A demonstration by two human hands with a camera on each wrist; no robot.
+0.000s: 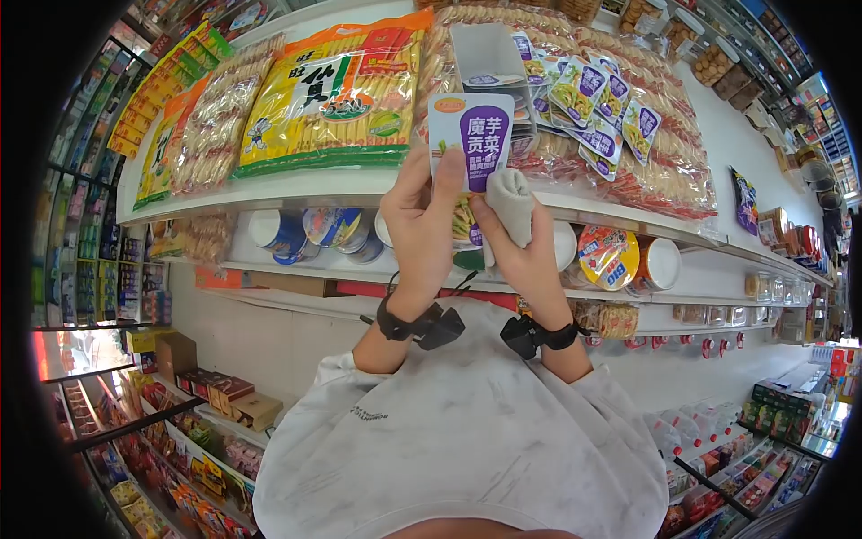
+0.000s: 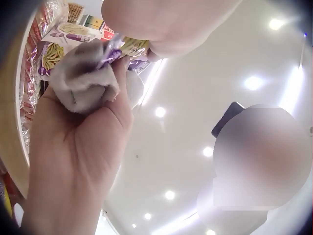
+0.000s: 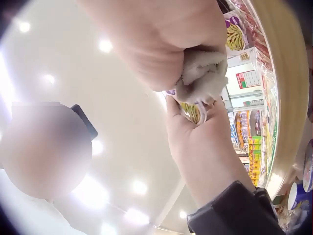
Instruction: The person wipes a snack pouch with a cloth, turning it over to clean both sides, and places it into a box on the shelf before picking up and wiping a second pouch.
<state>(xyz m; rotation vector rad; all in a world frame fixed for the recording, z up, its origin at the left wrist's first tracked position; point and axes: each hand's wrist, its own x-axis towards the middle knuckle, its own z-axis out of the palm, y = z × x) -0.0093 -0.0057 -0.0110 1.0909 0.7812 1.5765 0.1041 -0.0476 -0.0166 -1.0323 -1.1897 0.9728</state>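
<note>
My left hand (image 1: 422, 216) holds up a white and purple snack packet (image 1: 487, 135), its thumb lying over the printed front. In my right hand (image 1: 525, 247) is a bunched light grey cloth (image 1: 510, 202), held against the packet's lower right edge. The right wrist view shows the crumpled cloth (image 3: 203, 78) in that hand, close to the packet (image 3: 191, 112). In the left wrist view the right hand (image 2: 83, 132) curls round the cloth (image 2: 83, 78). Behind the held packet stands an open display box (image 1: 480, 54), with several matching packets (image 1: 579, 90) scattered at its right.
Large bags of rice crackers (image 1: 332, 94) cover the shelf top beneath and beside the box. Its front edge (image 1: 305, 193) runs just behind my hands. Lidded instant noodle tubs (image 1: 609, 256) stand on the shelf below. Stocked racks (image 1: 99, 225) line the left side.
</note>
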